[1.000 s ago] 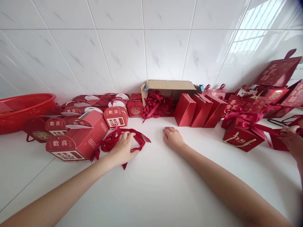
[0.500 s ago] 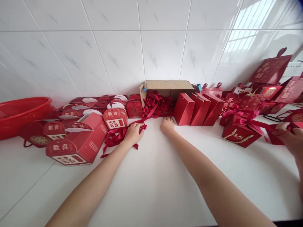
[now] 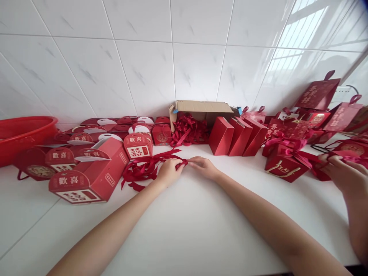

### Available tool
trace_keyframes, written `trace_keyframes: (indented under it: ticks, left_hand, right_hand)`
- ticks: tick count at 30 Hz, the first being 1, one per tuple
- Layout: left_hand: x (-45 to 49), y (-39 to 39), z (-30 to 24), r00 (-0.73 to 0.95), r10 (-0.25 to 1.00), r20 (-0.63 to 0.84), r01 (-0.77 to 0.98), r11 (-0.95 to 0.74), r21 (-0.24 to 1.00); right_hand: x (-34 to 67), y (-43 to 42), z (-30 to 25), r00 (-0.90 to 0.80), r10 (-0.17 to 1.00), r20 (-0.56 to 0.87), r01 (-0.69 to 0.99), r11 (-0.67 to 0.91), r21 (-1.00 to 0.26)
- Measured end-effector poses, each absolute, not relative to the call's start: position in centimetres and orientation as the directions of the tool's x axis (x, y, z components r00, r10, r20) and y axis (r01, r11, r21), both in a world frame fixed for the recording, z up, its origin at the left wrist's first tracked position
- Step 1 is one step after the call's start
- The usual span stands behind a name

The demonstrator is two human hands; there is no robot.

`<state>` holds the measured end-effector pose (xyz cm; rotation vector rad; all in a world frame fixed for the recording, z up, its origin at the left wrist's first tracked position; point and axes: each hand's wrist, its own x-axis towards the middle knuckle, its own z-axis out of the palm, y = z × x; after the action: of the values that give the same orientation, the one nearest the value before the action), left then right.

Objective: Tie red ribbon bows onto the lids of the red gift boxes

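My left hand (image 3: 170,171) is closed on a dark red ribbon (image 3: 146,167), whose loose loops lie in a heap on the white tabletop left of the fingers. A small bunched end of it pokes out between my two hands. My right hand (image 3: 204,167) meets that end from the right, its fingertips pinched at the ribbon. Behind my hands, an open cardboard box (image 3: 201,105) on its side holds a tangle of red ribbons (image 3: 189,130). Just right of the box stand three slanted red gift boxes (image 3: 221,136).
Red candy boxes with rounded flaps (image 3: 86,176) crowd the left, beside a red plastic basin (image 3: 27,130). At right is a red box with a bow (image 3: 284,163), near another person's hand (image 3: 345,174) holding ribbon. More red boxes (image 3: 319,94) are stacked behind. A tiled wall (image 3: 198,69) closes the back.
My left hand has moved slightly right and nearer with the ribbon. My right hand has come down from near the cardboard box to the ribbon's end. The camera view has shifted a little.
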<state>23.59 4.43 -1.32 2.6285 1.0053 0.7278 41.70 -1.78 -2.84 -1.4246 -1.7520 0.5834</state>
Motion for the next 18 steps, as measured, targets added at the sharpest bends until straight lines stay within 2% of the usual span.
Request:
trace_keyframes:
  ticks: [4,10,14,18]
  left_hand:
    - [24.2,3.3,-1.6,0.657,0.663,0.358,0.526,-0.744,0.412]
    - [24.3,3.1,-1.6,0.706,0.619,0.345,0.474,-0.774,0.420]
    - [24.1,3.6,-1.7,0.735,0.597,0.321,0.475,-0.791,0.385]
    - [23.6,4.7,-2.1,0.733,0.611,0.299,0.536,-0.789,0.299]
  right_hand:
    - [41.4,-1.9,-2.8,-0.017,0.965,0.262,0.426,0.244,-0.871]
    - [41.2,-2.1,-3.1,-0.010,0.974,0.224,0.163,0.223,-0.961]
    - [42.5,-1.7,-3.0,0.046,0.980,0.193,0.033,0.191,-0.981]
    - [44.7,-1.4,-2.6,0.145,0.977,0.159,-0.009,0.162,-0.987]
